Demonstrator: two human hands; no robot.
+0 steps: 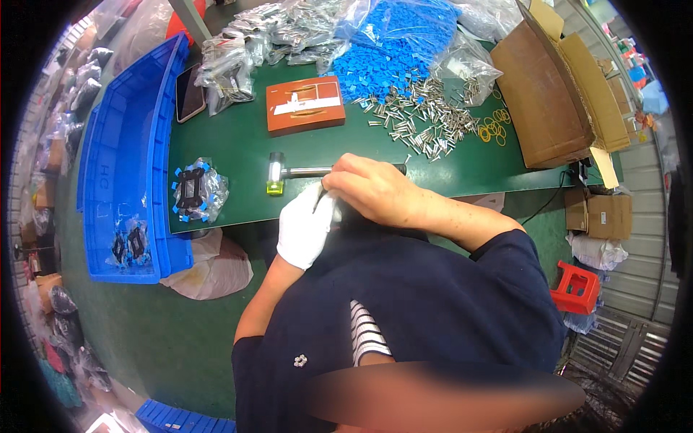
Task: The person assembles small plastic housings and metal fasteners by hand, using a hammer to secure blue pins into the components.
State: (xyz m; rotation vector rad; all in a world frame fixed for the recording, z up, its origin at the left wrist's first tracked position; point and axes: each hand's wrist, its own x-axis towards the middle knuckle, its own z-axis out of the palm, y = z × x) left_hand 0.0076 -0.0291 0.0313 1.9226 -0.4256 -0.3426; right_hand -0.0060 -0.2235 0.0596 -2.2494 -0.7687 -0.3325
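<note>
My left hand, in a white glove, is closed just in front of the table edge. My bare right hand meets it there, with the fingertips pinched together. Between them shows a dark sliver of something mostly hidden by the fingers. Just beyond my hands lies a mallet with one clear and one yellow-green face. Its handle runs to the right and passes behind my right hand. To the left, a black frame-shaped part with blue pieces around its edge rests on clear plastic film.
An orange-brown block sits mid-table. Behind it are bagged metal parts, blue pieces, loose screws and yellow rubber bands. A blue crate and phone stand left, an open carton right.
</note>
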